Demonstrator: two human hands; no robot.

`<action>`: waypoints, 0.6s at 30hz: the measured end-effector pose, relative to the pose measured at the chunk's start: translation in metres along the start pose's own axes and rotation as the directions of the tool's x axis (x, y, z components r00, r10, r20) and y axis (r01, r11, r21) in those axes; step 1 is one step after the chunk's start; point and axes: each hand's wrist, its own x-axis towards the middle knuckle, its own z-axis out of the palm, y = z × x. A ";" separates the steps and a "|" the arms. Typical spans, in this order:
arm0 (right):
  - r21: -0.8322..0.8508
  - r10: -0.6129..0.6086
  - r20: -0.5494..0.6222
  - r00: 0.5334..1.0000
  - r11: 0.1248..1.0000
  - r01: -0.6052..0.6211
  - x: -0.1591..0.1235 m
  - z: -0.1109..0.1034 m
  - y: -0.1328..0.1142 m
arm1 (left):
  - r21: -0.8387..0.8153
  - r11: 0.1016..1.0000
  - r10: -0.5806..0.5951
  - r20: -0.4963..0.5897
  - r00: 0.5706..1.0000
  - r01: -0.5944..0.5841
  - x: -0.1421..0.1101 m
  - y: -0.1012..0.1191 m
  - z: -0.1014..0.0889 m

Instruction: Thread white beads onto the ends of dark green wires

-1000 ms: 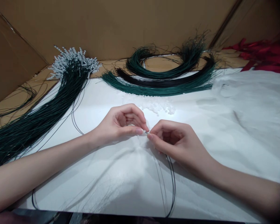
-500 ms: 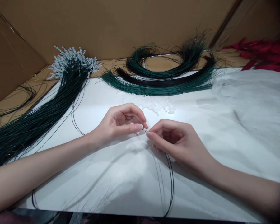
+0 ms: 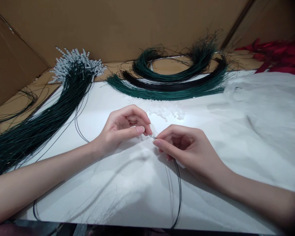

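Note:
My left hand [image 3: 123, 127] and my right hand [image 3: 186, 150] meet at the middle of a white sheet [image 3: 248, 131]. The right hand pinches the end of a thin dark cord [image 3: 179, 193] that loops down toward the near edge. The left hand's thumb and fingers are pinched just left of the cord's tip, apparently on a tiny white bead too small to see clearly. A scatter of small white beads [image 3: 166, 111] lies just beyond the hands.
A long bundle of dark green cords tipped with white beads [image 3: 51, 108] fans out at the left. Curved bundles of green and black cords [image 3: 172, 82] lie at the back. Red ribbon [image 3: 280, 55] sits at the far right. Brown cardboard walls [image 3: 113, 26] stand behind.
Both hands have drifted slightly up and left, and a small gap with bare cord tip now shows between the fingertips. The cord loop shifted a little with them.

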 end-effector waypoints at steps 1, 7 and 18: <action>0.009 0.004 -0.003 1.000 1.000 -0.004 0.000 0.000 0.000 | -0.003 1.000 0.001 0.009 1.000 0.000 0.000 0.000 0.000; 0.036 0.022 -0.017 1.000 0.999 -0.021 0.000 0.000 0.001 | 0.015 1.000 0.013 0.057 0.998 -0.014 0.000 -0.001 -0.001; 0.031 0.024 -0.018 1.000 0.999 -0.024 0.001 0.000 0.000 | 0.146 0.989 0.024 0.028 0.999 -0.028 -0.002 0.000 0.000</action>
